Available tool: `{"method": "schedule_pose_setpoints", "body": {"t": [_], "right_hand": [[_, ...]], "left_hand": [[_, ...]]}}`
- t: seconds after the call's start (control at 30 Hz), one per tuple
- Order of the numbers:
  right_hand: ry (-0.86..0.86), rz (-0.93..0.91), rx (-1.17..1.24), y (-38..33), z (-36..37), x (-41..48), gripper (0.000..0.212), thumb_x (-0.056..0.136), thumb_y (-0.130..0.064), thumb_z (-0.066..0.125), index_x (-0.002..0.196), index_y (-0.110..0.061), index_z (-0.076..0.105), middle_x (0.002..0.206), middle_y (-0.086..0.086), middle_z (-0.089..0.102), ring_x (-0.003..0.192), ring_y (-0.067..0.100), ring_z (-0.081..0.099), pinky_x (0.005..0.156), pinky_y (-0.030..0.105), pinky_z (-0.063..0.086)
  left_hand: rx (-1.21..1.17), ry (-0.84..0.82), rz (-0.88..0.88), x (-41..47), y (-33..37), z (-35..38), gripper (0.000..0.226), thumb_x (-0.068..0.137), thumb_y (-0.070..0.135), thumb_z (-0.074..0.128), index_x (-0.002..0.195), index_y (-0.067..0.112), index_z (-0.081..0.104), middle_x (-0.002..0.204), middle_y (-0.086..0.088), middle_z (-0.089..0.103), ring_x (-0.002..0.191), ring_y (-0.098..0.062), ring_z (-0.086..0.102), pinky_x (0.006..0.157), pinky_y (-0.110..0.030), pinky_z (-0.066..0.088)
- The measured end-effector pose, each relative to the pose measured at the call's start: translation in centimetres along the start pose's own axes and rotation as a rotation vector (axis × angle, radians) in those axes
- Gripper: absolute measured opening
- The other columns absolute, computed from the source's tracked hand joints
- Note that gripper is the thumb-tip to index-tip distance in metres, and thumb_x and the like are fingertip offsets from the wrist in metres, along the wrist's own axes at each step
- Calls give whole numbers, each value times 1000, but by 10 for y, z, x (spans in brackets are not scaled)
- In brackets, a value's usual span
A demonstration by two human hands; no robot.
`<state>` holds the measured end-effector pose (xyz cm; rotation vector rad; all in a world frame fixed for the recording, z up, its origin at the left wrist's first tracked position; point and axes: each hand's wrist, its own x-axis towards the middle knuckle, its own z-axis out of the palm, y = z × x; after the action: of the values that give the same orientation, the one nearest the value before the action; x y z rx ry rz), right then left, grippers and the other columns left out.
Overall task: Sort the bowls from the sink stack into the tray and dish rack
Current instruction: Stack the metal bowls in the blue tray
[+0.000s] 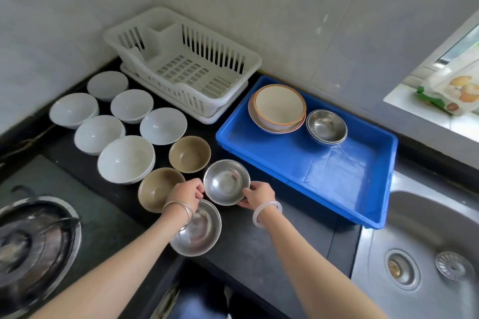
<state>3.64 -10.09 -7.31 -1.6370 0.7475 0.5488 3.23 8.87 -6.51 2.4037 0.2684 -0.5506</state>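
A small steel bowl (226,182) is held by its rim between my left hand (185,194) and my right hand (258,194), just left of the blue tray (337,181). Under my left wrist a second steel bowl (199,230) sits on the black counter. The tray holds stacked cream bowls with orange rims (278,107) and stacked steel bowls (326,125) at its far end. The white dish rack (186,65) stands behind with nothing in it. Two tan bowls (189,153) (156,188) and several white bowls (126,158) lie on the counter to the left.
A steel sink (425,246) with a drain strainer lies at the right. A gas stove with a lidded pot (33,243) is at the lower left. A window sill with a food packet (451,90) is at the upper right. Tiled walls close the corner.
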Motion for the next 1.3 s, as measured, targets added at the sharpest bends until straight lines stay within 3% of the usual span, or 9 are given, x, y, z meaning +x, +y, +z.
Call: {"method": "schedule_pose_setpoints", "body": {"t": [0.17,0.33,0.5,0.7,0.87,1.0,1.17,1.3], "right_hand": [[48,3,32,19,-22,-4,18,89,-3,54,88,-16,66,82,4,69,63,11,70,51,17,55],[70,-12,62,31,-37,-8,26,89,-4,54,75,-24,64,85,7,70,75,17,71,56,19,57],[62,-14,78,36,-43,-11,16,90,-7,55,92,-14,68,86,9,72,76,17,72,59,20,58],[10,14,148,37,-47,-12,19,90,-10,57,106,-9,66,97,13,72,80,21,73,71,27,60],[13,12,216,36,-48,-16,17,89,-16,61,104,-17,69,94,10,73,71,17,73,66,23,59],[59,45,234,36,-47,-17,20,93,-24,53,103,-16,68,99,13,70,68,17,71,61,24,58],[119,20,210,35,-42,-19,23,96,-37,44,95,-24,63,99,11,70,69,18,71,59,27,58],[107,10,166,36,-36,-18,22,95,-36,47,107,-25,62,103,7,69,76,20,72,64,28,59]], "left_hand": [[55,-150,71,5,7,-3,27,79,-9,48,81,12,64,73,3,60,75,-14,58,62,-15,40],[86,-233,124,7,12,-12,24,81,-5,55,85,14,70,78,3,64,80,-12,61,71,-15,42],[-75,-206,188,13,28,-26,27,80,-4,58,77,22,65,76,7,65,77,-7,60,72,-19,47],[-288,-165,41,29,54,-16,31,80,-8,58,74,22,63,77,3,63,83,-16,62,84,-35,53],[-343,-160,-46,38,61,2,21,79,-10,59,91,6,66,90,-13,66,96,-29,64,89,-47,53],[-305,-194,-49,42,63,9,19,79,-5,62,92,9,66,84,-3,63,96,-26,64,90,-45,53],[-309,-228,-67,42,58,13,22,79,-2,64,96,11,64,84,-3,60,87,-23,62,82,-41,57],[-449,-312,-135,43,50,12,37,81,-1,61,115,15,58,103,-6,58,95,-24,59,81,-37,55]]}}
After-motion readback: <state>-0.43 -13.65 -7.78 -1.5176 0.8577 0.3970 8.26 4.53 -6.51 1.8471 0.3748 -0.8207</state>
